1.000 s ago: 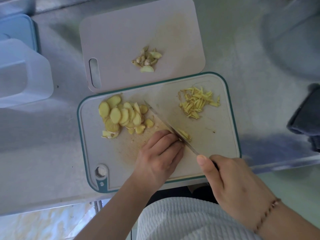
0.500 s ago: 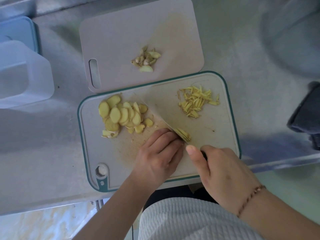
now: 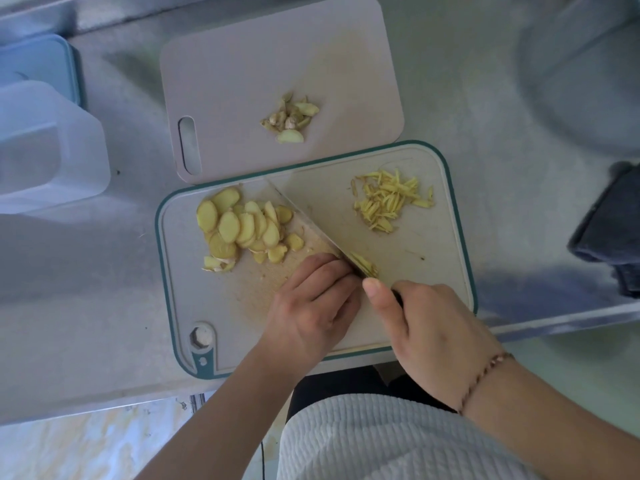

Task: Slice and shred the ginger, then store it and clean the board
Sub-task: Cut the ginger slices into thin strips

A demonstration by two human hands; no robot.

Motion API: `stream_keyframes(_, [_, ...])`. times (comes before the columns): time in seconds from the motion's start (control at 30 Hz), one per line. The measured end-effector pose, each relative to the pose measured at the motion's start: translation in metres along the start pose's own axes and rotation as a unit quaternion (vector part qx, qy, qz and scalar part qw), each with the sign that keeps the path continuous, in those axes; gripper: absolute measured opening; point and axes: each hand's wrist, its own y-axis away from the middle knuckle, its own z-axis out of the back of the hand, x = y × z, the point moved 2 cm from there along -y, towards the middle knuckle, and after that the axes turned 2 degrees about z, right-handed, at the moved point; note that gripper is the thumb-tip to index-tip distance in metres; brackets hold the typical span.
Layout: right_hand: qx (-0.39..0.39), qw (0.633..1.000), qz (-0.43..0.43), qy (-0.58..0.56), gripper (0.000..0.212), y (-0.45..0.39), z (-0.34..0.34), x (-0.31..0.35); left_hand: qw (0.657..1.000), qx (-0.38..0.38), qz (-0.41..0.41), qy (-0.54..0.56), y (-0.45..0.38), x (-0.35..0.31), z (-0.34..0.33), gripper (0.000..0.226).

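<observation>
Since a second ago the right hand (image 3: pixel 429 327) has slid forward along the knife (image 3: pixel 304 220), its fingers curled round the handle. The left hand (image 3: pixel 311 303), fingers curled down, presses on ginger at the blade; fresh shreds (image 3: pixel 363 263) lie just beyond its fingertips. The ginger slices (image 3: pixel 242 226) sit ahead-left of it, the shredded pile (image 3: pixel 388 202) ahead of the right hand, all on the teal-rimmed cutting board (image 3: pixel 194 306).
</observation>
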Motion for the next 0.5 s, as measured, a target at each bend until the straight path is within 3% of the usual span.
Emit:
stream_keyframes(0.3, [0.018,1.000,-0.009,-0.001,0.064,0.027,0.000,-0.015,1.000,-0.011,-0.002,-0.013,0.002,0.000,-0.002,0.002])
stream_keyframes(0.5, [0.008,1.000,0.005,-0.012,0.067,-0.003,-0.007,0.000,1.000,-0.021,0.000,-0.011,0.002,0.002,-0.001,0.007])
